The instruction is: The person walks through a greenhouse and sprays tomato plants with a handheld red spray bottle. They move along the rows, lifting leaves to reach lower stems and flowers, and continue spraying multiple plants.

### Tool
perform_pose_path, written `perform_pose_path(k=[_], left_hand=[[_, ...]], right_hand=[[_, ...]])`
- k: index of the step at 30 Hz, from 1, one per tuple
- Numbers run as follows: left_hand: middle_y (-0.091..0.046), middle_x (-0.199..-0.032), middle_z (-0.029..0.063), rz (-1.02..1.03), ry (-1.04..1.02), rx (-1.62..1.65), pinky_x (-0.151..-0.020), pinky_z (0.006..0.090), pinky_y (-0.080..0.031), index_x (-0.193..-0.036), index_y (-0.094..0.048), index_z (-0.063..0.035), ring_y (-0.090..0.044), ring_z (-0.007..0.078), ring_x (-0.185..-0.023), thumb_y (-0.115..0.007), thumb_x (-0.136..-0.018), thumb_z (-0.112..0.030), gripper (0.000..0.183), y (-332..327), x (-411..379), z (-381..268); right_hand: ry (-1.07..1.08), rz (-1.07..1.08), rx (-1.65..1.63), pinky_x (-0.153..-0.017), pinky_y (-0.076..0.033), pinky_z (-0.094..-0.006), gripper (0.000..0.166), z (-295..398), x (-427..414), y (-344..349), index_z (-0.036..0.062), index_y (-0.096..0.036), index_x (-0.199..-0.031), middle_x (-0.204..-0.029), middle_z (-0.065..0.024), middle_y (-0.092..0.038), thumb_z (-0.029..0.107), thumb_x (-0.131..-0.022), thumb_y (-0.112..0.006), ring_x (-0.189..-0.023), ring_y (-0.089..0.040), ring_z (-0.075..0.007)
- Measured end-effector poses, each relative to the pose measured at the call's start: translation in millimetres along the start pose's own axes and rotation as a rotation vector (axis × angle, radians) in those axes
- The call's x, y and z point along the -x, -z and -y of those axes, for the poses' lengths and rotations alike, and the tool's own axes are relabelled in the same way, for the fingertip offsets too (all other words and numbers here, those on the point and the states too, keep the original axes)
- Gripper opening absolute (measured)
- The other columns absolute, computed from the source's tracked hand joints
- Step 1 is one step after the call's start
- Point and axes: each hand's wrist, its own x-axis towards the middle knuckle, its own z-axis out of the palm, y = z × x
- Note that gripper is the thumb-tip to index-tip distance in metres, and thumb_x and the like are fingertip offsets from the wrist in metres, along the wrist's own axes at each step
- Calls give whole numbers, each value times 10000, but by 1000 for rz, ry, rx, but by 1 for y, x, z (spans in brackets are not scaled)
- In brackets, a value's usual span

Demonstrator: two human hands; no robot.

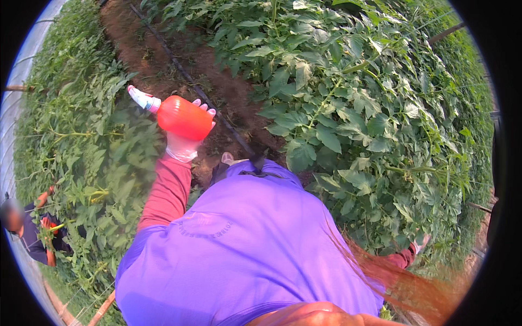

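Observation:
A red spray bottle [181,118] with a white nozzle lies tilted in my left hand [185,140], which wears a thin clear glove. Its nozzle points to the upper left, beside the leaves of the left plant row [102,159]. My fingers show behind the bottle's far side. At the lower right, my right hand [421,243], also gloved, reaches to the edge of the right row of tomato-like plants [350,122]. Leaves and loose hair lie near it, and its fingers are too small and partly hidden to make out.
A black drip hose [195,87] runs along the soil path [232,95] between the rows. Another person [36,232] is among the plants at the far left, holding something red. Wooden poles [102,307] and thin strings stand among the plants, beside plastic sheeting [24,53].

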Motion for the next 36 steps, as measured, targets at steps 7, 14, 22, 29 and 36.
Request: perform_pose_path(k=[7, 14, 22, 29, 36], left_hand=[[-472, -1382, 158, -69, -9, 8, -1035, 544, -384, -1414, -376, -63, -420, 388, -1305, -428, -986, -398, 546, 6, 2, -21], [-485, -1374, 150, -11, -90, -61, -1055, 495, -367, -1416, -379, -66, -446, 346, -1299, -389, -996, -401, 537, 41, 43, -73], [-523, -1346, 138, -70, -173, -36, -1025, 500, -422, -1410, -399, -70, -453, 361, -1289, -417, -971, -481, 601, 70, 64, -126], [-535, -1335, 109, -338, -328, -143, -998, 506, -417, -1376, -455, -83, -507, 335, -1238, -460, -957, -479, 576, 91, 70, -147], [-531, -1341, 132, -376, -460, -240, -975, 456, -474, -1385, -464, -109, -496, 343, -1241, -448, -966, -420, 522, 102, 32, -191]], right_hand=[[535, -492, -13, -793, -480, -389, 228, 89, 139, -12, 196, -700, -1074, -1083, -47, -646, 230, -867, -611, -1011, -584, -184], [895, 628, -506, -795, -498, -342, 333, 118, 468, -187, 89, -543, -1280, -1044, -62, -621, 156, -954, -518, -797, -591, -152], [563, 1651, -64, -1055, -367, -337, 270, 53, 600, -345, 34, -604, -1199, -1179, -62, -635, 64, -942, -526, -1189, -531, -167], [-48, 1530, -161, -748, -523, -279, 423, -4, 610, -516, 34, -427, -1330, -1136, -120, -628, 97, -921, -510, -843, -635, -156], [-266, 1170, -407, -484, -468, -239, 285, -15, 592, -705, 128, -442, -1181, -941, -95, -679, 169, -931, -575, -571, -575, -117]])
